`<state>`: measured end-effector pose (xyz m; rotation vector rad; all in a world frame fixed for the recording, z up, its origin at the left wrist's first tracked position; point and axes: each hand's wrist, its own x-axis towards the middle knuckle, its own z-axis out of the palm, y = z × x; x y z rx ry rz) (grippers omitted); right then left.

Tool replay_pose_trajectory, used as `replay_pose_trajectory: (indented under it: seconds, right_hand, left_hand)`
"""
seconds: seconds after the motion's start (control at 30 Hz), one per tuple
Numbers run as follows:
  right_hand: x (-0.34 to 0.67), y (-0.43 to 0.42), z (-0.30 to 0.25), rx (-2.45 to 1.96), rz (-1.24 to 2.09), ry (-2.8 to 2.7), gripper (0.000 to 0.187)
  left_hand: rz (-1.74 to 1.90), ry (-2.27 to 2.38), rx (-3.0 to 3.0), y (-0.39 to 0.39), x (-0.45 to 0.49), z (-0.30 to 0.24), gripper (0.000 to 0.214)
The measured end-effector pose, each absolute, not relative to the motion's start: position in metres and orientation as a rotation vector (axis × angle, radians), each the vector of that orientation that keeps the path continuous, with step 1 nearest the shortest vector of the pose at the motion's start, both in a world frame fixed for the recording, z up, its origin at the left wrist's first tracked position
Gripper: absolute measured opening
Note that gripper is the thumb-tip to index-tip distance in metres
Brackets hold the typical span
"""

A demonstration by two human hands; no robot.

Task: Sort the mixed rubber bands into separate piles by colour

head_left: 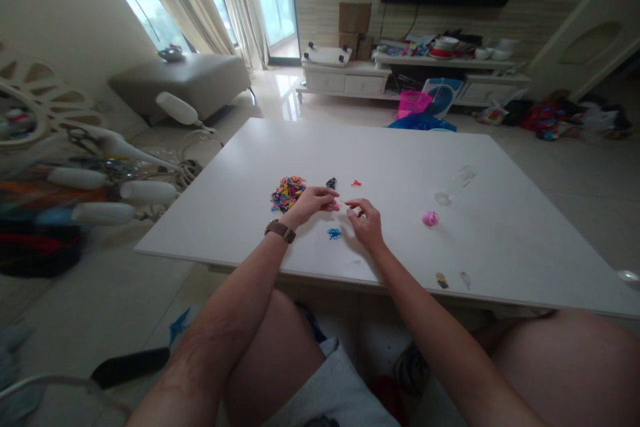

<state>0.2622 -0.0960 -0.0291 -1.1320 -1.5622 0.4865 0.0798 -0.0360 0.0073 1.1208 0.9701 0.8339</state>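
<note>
Just above the white table, my left hand [319, 200] has its fingertips pinched together, with a dark watch strap on the wrist. My right hand [366, 221] faces it, fingers curled and thumb close to the index finger. Something tiny and yellowish shows between the two hands, too small to make out. A heap of colourful small rubber bands [287, 193] lies beside and partly behind my left hand. Around the hands sit a small black bunch [331, 183], a few red pieces [356, 183] and a blue bunch [334, 233]. Some pink shows under my left fingertips.
On the white table [400, 153], a pink round object [430, 218] and a clear plastic container [466, 176] stand to the right. A small yellow figure [441, 280] lies near the front edge. A lamp with white shades [148, 191] is at the left.
</note>
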Motion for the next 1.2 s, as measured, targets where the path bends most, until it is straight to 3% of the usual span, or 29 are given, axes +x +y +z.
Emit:
replay_pose_trajectory:
  seconds: [0.3, 0.67, 0.93, 1.2]
  right_hand:
    - [0.263, -0.095, -0.031, -1.139, 0.491, -1.551, 0.017]
    - [0.262, -0.096, -0.028, -1.126, 0.51, -1.554, 0.023]
    - [0.261, -0.099, -0.027, -1.113, 0.529, -1.551, 0.028]
    - [0.28, -0.085, -0.04, -1.435, 0.176, -1.292, 0.022]
  left_hand:
    - [0.771, 0.907, 1.242, -0.037, 0.079, 0.005, 0.03]
    - [0.774, 0.967, 1.378, -0.038, 0.084, 0.005, 0.011]
    - [0.793, 0.974, 1.389, -0.039, 0.083, 0.009, 0.013]
    - [0.844, 1.007, 1.281, -0.035, 0.078, 0.006, 0.028]
